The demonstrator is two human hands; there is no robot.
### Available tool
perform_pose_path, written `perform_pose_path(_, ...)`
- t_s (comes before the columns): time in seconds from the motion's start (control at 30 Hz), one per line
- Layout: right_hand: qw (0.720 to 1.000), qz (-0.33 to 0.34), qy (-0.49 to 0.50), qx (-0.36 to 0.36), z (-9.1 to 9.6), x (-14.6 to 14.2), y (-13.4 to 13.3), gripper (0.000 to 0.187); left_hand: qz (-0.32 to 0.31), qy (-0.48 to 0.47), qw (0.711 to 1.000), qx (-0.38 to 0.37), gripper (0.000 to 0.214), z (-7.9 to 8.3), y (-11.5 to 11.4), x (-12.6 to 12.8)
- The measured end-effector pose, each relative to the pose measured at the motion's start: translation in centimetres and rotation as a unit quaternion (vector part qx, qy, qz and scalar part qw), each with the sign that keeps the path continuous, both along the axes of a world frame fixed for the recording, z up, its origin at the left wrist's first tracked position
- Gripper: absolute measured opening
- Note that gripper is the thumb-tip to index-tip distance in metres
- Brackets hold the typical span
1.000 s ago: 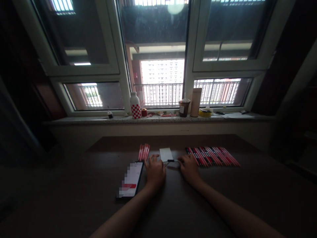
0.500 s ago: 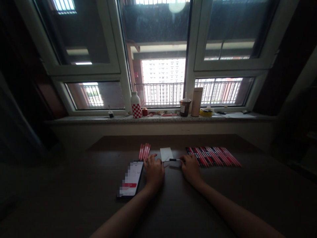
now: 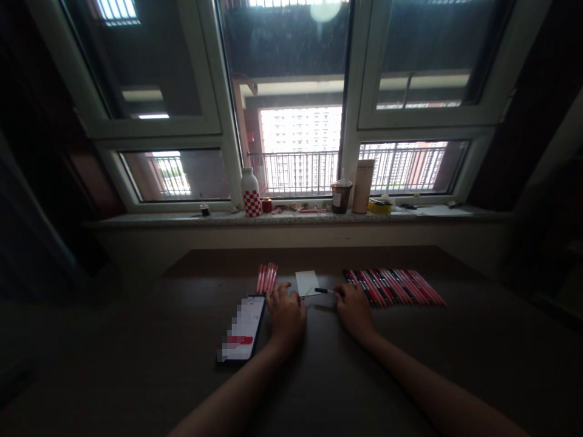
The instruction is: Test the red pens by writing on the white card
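In my right hand (image 3: 355,309) is a slim pen (image 3: 324,291), pinched at its right end. Its black end points left, over the lower right edge of a small white paper (image 3: 306,283). My left hand (image 3: 286,312) rests on the table just left of the pen, beside the paper's lower left corner. Its thumb and fingers are curled together around something too small and dark to make out. A short row of pink pens (image 3: 266,278) lies beyond my left hand. Close to my right hand is a long row of pink, red and black pens (image 3: 394,287).
A phone (image 3: 241,331) with a lit screen lies left of my left hand on the dark table (image 3: 319,382). On the windowsill (image 3: 291,218) stand a checkered bottle (image 3: 251,193), a drink cup (image 3: 341,197), a tall flask (image 3: 363,187) and a roll of yellow tape (image 3: 380,206).
The pen's black end has moved slightly right, away from my left hand, and the pen now tilts a little. Both hands stay almost in place.
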State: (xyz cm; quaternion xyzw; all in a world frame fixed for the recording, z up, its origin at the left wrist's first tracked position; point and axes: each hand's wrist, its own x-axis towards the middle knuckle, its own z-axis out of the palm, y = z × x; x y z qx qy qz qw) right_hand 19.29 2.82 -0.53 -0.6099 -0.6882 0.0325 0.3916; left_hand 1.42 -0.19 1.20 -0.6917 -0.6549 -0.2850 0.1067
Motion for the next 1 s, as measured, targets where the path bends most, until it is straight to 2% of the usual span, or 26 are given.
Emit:
perform_pose_path(0.4,1.0,0.002,0.005,-0.006,-0.08,0.05,0.11,0.019,-0.014,-0.001,1.0,-0.001,0.02,-0.34,0.09,-0.04)
perform_pose_path(1.0,1.0,0.008,-0.006,-0.003,0.2,0.12,-0.1,0.022,0.032,0.026,0.998,-0.039,0.026,-0.19,0.14,-0.1)
